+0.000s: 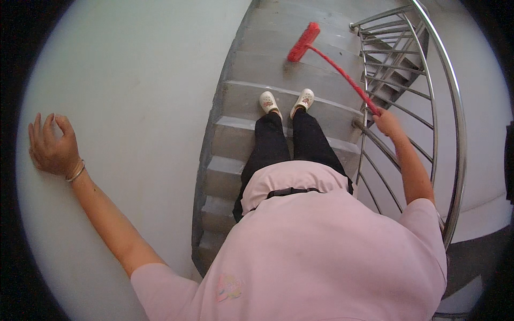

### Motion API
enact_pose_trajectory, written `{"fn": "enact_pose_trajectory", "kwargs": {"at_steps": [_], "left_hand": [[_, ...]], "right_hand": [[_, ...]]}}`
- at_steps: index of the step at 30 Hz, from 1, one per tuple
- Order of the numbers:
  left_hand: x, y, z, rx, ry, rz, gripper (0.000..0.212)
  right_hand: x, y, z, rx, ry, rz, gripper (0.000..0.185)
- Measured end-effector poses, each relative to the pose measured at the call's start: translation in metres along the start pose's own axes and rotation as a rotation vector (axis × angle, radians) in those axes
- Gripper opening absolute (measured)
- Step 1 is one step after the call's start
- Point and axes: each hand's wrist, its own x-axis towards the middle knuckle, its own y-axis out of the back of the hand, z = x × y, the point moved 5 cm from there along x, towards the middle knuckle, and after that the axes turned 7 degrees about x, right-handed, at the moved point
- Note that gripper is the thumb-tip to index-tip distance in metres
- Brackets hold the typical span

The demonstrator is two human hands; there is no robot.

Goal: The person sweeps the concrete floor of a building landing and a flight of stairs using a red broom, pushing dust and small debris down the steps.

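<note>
My right hand (387, 122) grips the end of a red broom handle (345, 75) beside the stair railing. The handle slants up and left to the red broom head (304, 42), whose bristles are over a grey concrete step (257, 66) beyond my feet. Some blur shows on the broom. Out to the left, my left hand (56, 146) holds nothing; its fingers are bent and spread in front of the pale wall (132, 100). Whether it touches the wall I cannot tell. A bracelet (76, 171) circles that wrist.
White clogs (269, 101) on my feet stand on one step, with several steps around them. A stainless steel railing (451, 92) runs along the right side. Past its bars another stair flight (395, 82) shows. A dark grey skirting band (209, 136) edges the left wall.
</note>
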Motion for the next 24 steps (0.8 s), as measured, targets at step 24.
{"fn": "enact_pose_trajectory", "kwargs": {"at_steps": [24], "left_hand": [[0.017, 0.009, 0.022, 0.159, 0.136, -0.134, 0.014]], "right_hand": [[0.062, -0.002, 0.021, -0.261, -0.024, 0.014, 0.028]]}}
